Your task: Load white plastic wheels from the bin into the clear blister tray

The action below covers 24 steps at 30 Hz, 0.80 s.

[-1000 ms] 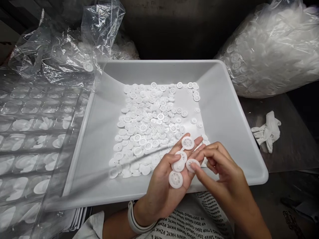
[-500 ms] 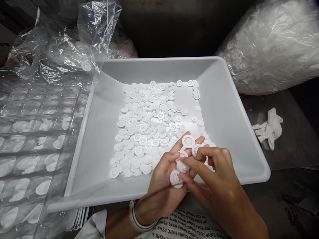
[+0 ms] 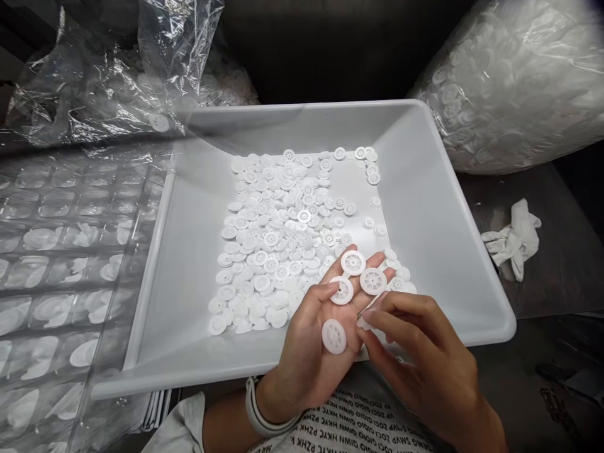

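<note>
The left hand (image 3: pixel 306 340) lies palm up, open, with the fingers extended, and grips nothing. Four white plastic discs (image 3: pixel 353 262) with spokes rest loose on it: one on the lower palm, one near the thumb base, and two across the fingers. The right hand (image 3: pixel 425 358) is curled just beside the left fingertips. Its thumb and forefinger are closed on a fifth disc (image 3: pixel 364 322), mostly hidden by the fingertips, so its exact seating cannot be told. A white band (image 3: pixel 257 402) encircles the left wrist. Below the hands is a shirt (image 3: pixel 363 421) with rows of printed lettering, and a pale sleeve (image 3: pixel 182 425) shows at 7 o'clock.

Clock positions are read from the center of the tray, with 12 o'clock pointing away from the wearer. The shallow white tray (image 3: pixel 189 384) lies directly beyond the hands, its near rim at 6 o'clock. A single layer of loose discs (image 3: pixel 264 251) covers most of its floor, some overlapping, and a few more lie just beyond the right fingertips at 5 o'clock. At 9 o'clock, a clear sheet of molded pockets (image 3: pixel 61 270) lies beside the tray. A clear bag (image 3: pixel 108 75) is at 10 o'clock, a full bag of discs (image 3: pixel 509 94) at 1 o'clock, and crumpled white gloves (image 3: pixel 514 239) on a dark table (image 3: pixel 561 296) at 3 o'clock.
</note>
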Tool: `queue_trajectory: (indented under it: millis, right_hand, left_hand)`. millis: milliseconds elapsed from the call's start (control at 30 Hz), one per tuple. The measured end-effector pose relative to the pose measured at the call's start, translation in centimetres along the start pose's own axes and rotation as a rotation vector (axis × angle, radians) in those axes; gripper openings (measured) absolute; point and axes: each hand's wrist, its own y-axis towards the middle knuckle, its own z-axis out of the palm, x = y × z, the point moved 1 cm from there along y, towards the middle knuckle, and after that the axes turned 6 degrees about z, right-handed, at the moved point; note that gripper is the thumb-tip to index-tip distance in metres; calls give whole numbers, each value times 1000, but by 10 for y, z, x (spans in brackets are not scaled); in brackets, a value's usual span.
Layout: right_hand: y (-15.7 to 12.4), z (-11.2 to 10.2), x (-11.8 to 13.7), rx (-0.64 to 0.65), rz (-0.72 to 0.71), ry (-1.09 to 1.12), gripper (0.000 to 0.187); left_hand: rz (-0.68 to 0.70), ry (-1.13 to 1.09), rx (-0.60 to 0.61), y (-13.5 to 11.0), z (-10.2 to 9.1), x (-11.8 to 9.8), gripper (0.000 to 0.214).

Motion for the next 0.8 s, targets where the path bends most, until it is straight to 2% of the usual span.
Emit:
queue_trajectory:
  millis: [267,533,700,800]
  right_hand:
    - [-7,-2,-6,-26,19,15,37]
    - [-7,-2,-5,-63,48,67,39]
    - [-7,-3,-4,-17,51,16,28]
    - [-6,-6,-4,-63,130,94,28]
  left_hand:
    - [30,-32,-39,0,0,1,60]
    - [15,-42,-13,0,-1,0,60]
    - [8,-44,3,1,-2,1,58]
    - [10,-33,-23,0,-1,1,60]
